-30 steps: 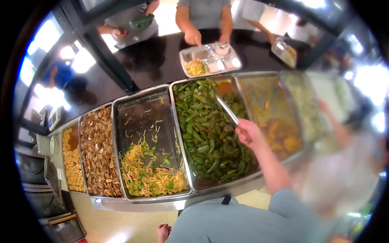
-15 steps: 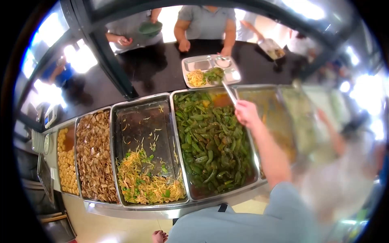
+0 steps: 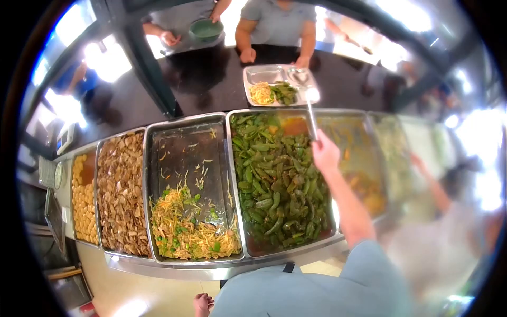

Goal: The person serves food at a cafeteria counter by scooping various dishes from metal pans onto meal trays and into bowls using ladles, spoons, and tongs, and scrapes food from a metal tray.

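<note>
From my remote view: dark counter (image 3: 203,79), glossy; beyond its far edge, bright glare; below its near side, pale floor (image 3: 119,274).

green bowl (image 3: 206,30) in person's hand (image 3: 215,17) | dark post (image 3: 146,61) | stacked dishes (image 3: 46,172)

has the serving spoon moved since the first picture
Yes: against the pan of green peppers, the serving spoon has shifted outward, its head from above the pan to beyond the far rim, at the metal tray.

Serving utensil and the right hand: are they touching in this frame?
Touching. The head view shows the right hand closed around the near end of the serving utensil.
</note>
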The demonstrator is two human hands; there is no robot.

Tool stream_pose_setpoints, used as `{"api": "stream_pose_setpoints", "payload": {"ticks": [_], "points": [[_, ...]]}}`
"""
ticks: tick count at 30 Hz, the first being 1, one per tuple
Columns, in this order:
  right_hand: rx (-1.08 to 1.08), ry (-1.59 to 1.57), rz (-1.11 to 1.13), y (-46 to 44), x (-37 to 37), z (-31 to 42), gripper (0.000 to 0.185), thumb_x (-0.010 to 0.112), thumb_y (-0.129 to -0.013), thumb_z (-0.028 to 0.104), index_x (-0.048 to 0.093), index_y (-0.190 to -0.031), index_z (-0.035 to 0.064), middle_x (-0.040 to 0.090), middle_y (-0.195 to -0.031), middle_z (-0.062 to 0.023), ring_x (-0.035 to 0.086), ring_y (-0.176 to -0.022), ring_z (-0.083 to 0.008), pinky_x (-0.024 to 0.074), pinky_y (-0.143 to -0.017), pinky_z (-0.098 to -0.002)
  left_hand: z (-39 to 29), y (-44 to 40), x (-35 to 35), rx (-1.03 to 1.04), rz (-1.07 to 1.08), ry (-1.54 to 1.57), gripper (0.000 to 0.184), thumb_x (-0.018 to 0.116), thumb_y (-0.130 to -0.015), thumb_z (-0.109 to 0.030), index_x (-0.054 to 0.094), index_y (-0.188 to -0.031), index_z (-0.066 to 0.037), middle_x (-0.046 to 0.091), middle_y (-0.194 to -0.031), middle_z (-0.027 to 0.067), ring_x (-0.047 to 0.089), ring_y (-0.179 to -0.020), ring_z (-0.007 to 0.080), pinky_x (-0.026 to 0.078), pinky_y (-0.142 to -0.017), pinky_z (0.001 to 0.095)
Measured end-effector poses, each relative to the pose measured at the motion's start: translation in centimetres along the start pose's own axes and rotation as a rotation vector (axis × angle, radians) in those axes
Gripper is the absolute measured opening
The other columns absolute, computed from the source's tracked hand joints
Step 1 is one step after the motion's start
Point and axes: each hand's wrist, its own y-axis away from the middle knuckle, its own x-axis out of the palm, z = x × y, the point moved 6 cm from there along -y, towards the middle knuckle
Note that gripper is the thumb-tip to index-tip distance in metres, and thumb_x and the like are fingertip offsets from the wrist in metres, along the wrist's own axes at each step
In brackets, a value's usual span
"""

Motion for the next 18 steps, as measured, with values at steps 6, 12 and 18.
{"api": "stream_pose_setpoints", "payload": {"ticks": [6,12,18], "points": [[0.129,-0.188,0.124,9.2,-5.2,2.4,0.041,0.069,-0.085,0.016,0.065,-0.125,0.0041,0.068,-0.079,-0.0131,0.064,-0.069,-0.0192,0.0516,-0.068,-0.0340,2.6,-2.1,1.8,-0.103,0.108,0.385,0.016,0.053,-0.092,-0.006,0.055,-0.107,0.001,0.061,-0.073,0.0107,0.062,-0.056,0.0214,0.050,-0.047,0.0335],[0.325,-0.414,0.386,8.7,-0.5,4.0,0.040,0.067,-0.088,0.010,0.063,-0.126,0.0006,0.067,-0.074,-0.0091,0.059,-0.055,-0.0137,0.0474,-0.052,-0.0289,-0.2,1.0,1.1,-0.094,0.110,0.226,0.016,0.054,-0.093,-0.007,0.056,-0.107,0.000,0.063,-0.075,0.0119,0.063,-0.057,0.0221,0.051,-0.047,0.0335],[0.706,-1.058,0.587,9.9,1.9,9.1,0.026,0.059,-0.097,0.010,0.062,-0.120,-0.0011,0.059,-0.064,-0.0049,0.050,-0.043,-0.0104,0.0336,-0.036,-0.0255,0.4,-0.7,0.2,-0.043,0.107,0.245,0.016,0.054,-0.093,-0.008,0.054,-0.107,0.000,0.064,-0.076,0.0127,0.064,-0.058,0.0230,0.049,-0.046,0.0334]]}}
